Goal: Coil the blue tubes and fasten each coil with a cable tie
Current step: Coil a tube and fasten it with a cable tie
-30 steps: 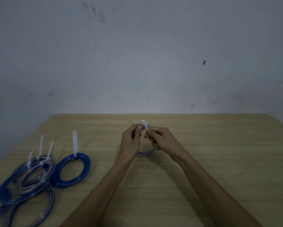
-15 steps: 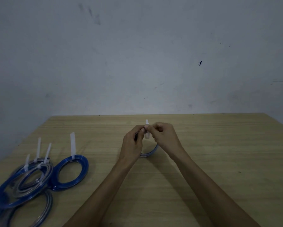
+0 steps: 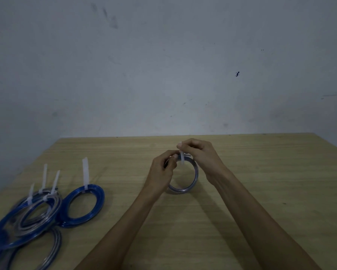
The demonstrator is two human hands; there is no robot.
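A small coil of blue tube (image 3: pixel 193 182) stands on edge at the middle of the wooden table (image 3: pixel 261 182). My left hand (image 3: pixel 161 170) grips the top left of this coil. A white cable tie (image 3: pixel 182 158) wraps the coil's top, and my right hand (image 3: pixel 200 154) pinches its upper end between thumb and fingertips, just above the coil. Most of the coil's top is hidden behind my fingers.
At the left front lie several finished coils, each with a white tie tail standing up: a dark blue coil (image 3: pixel 81 207) nearest, and a pile of blue and greyish coils (image 3: pixel 27 219) beside the table's left edge. A grey wall (image 3: pixel 163 65) rises behind the table.
My right hand has risen with the tie's end, drawing it upward. The coil has turned so more of its ring shows between my hands. The view shifted slightly.
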